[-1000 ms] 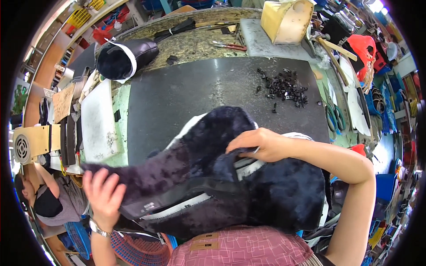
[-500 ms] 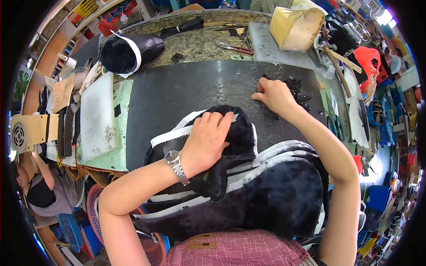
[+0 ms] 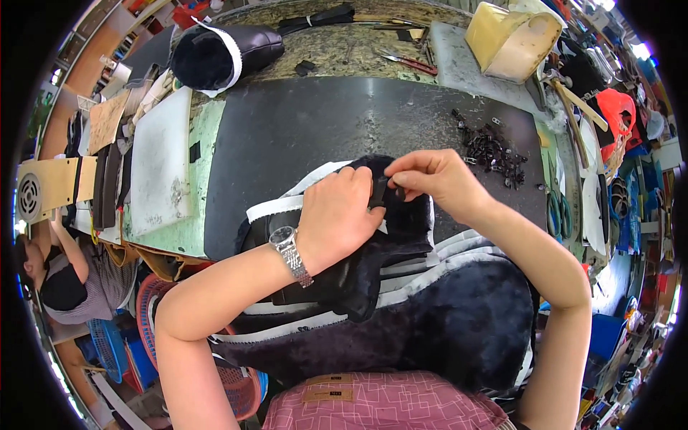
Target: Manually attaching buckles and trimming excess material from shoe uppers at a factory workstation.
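Left hand presses, right hand pinches

The left hand, mid-frame, clasps a folded black leather piece with dark fleece and white edging; its long axis is unclear. The piece lies directly under that nearer hand, lower left of the right, whose fingertips pinch something small and dark, since leaving the loose pile of little glossy-black clips, upper right.
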`<state>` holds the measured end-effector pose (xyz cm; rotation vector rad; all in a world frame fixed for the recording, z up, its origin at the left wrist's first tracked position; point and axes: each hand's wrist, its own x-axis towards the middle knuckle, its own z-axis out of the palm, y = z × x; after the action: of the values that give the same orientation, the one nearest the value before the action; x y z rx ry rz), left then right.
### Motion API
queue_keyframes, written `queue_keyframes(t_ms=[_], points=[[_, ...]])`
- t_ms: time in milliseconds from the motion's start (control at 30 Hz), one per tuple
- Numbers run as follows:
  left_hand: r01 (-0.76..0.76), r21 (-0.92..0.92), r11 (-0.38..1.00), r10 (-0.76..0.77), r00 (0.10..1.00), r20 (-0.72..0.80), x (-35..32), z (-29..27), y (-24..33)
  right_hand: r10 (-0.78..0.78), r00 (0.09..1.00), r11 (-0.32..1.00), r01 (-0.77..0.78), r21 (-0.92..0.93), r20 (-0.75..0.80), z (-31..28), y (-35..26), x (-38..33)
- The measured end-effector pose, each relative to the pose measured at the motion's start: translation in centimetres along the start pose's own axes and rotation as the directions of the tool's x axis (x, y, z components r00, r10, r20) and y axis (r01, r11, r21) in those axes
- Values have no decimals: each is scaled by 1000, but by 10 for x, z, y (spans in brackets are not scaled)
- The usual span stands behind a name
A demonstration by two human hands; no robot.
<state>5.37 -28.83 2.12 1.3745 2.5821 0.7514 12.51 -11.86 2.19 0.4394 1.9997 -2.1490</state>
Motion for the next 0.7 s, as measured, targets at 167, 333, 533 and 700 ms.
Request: queue_keyframes(t_ms=[167, 333, 533, 700], points=[[165, -97, 981, -150, 978, 148, 9, -10, -5, 84, 994, 995, -88, -55, -69, 6, 6, 4], [300, -186, 936, -232, 920, 315, 10, -17, -9, 36, 997, 998, -40, -48, -69, 7, 9, 3], [20, 56, 998, -25, 995, 95, -6, -8, -6, -27, 996, 999, 31, 35, -89, 16, 8, 1], [100, -283, 954, -82, 994, 74, -5, -2, -13, 44, 995, 999, -45, -3, -94, 16, 14, 5]])
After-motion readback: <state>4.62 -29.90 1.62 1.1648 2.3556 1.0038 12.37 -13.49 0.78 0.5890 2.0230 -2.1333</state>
